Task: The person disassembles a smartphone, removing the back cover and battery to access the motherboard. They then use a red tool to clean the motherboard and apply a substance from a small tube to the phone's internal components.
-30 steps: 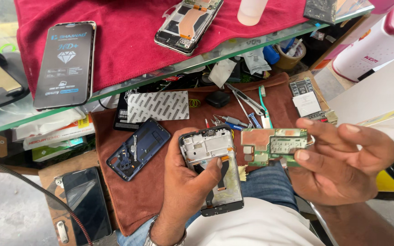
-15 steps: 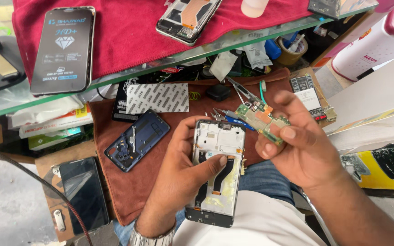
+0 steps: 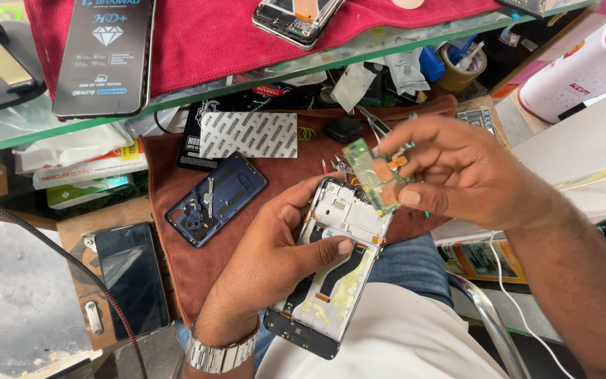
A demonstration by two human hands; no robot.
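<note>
Right hand (image 3: 457, 172) pinches a green circuit board (image 3: 376, 175) between thumb and fingertips, fingers closed on the board's right edge. The board is held tilted in the air, its long axis running from upper left to lower right, just above the top end of the opened phone frame (image 3: 334, 263).

Left hand (image 3: 275, 256) clamps that frame from the left side, thumb pressed across its white inner plate. The frame's long axis runs from upper right, near the board, down to lower left over the lap. Its empty upper bay lies directly below and slightly left of the board, so the right hand is the nearer one to that bay.

On the brown cloth (image 3: 177, 260) covering the surface, a blue back cover (image 3: 215, 200) lies well apart to the left.
</note>
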